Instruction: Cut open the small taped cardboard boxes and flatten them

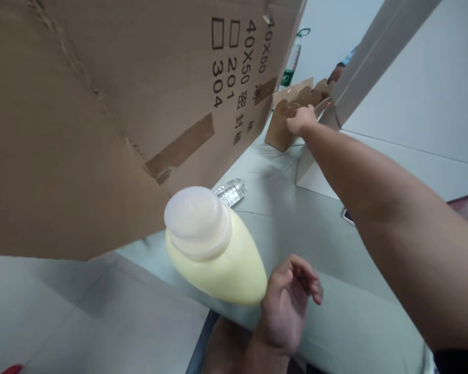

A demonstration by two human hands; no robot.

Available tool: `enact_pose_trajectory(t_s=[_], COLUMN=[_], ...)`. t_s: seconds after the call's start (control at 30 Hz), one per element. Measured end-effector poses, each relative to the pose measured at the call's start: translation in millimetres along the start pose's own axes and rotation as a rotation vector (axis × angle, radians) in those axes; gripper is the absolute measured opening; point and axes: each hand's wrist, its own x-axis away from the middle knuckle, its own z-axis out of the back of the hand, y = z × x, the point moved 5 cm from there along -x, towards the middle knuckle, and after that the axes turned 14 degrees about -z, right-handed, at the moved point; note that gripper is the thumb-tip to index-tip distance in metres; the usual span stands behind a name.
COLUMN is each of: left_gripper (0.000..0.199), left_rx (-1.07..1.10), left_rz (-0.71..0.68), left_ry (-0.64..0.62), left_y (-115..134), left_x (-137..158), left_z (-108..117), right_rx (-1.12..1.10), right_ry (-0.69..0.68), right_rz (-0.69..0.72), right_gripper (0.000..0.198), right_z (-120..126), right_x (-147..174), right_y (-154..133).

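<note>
At the far end of the desk [315,239], the right hand [302,120] reaches to the small brown box [278,131], between the large carton [113,156] and the white panel [409,78]; whether its grip has closed, I cannot tell. Just beside the yellow bottle [237,259], the left hand [286,306] curls loosely, nothing visible in its grip. This looks like reaching for the box; moving it would call for a secure pinch, clear of the panel.
</note>
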Motion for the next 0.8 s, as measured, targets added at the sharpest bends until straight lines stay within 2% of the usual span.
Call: enact_pose_trajectory(t_s=[0.1,0.2,0.27,0.33,0.43,0.5,0.6,0.67,0.73,0.8], left_gripper=[0.032,0.03,0.025,0.018,0.014,0.025,0.057,0.071,0.073,0.06], left_rx=[-0.09,-0.311,-0.519,-0.706,-0.898,-0.995,-1.062,-1.062,-1.037,-0.877], left_rz=[-0.004,-0.068,-0.197,-0.389,-0.706,-0.841,-0.932,-0.97,-0.97,-0.83], left_ry=[-0.031,-0.067,-0.047,0.008,0.08,0.082,0.041,0.006,-0.021,-0.01], left_y=[-4,-9,-6,4,22,27,23,18,14,9], left_x=[-7,-9,-6,-3,3,5,7,8,8,3], left_z=[6,11,15,18,20,19,14,9,5,12], right_rx=[0.005,-0.012,-0.034,-0.058,-0.096,-0.143,-0.239,-0.282,-0.287,-0.251], right_ry=[-0.056,0.009,0.039,0.051,0.015,-0.033,-0.13,-0.096,0.076,0.271], right_rz=[-0.021,0.069,0.171,0.295,0.388,0.396,0.428,0.391,0.219,-0.078], right_gripper=[0.023,0.021,0.027,0.029,0.027,0.025,0.022,0.02,0.015,0.014], right_z=[-3,3,10,24,54,79,115,141,171,203], right_x=[-2,34,73,120,196,248,319,351,363,364], right_y=[3,2,3,9,40,74,141,198,269,352])
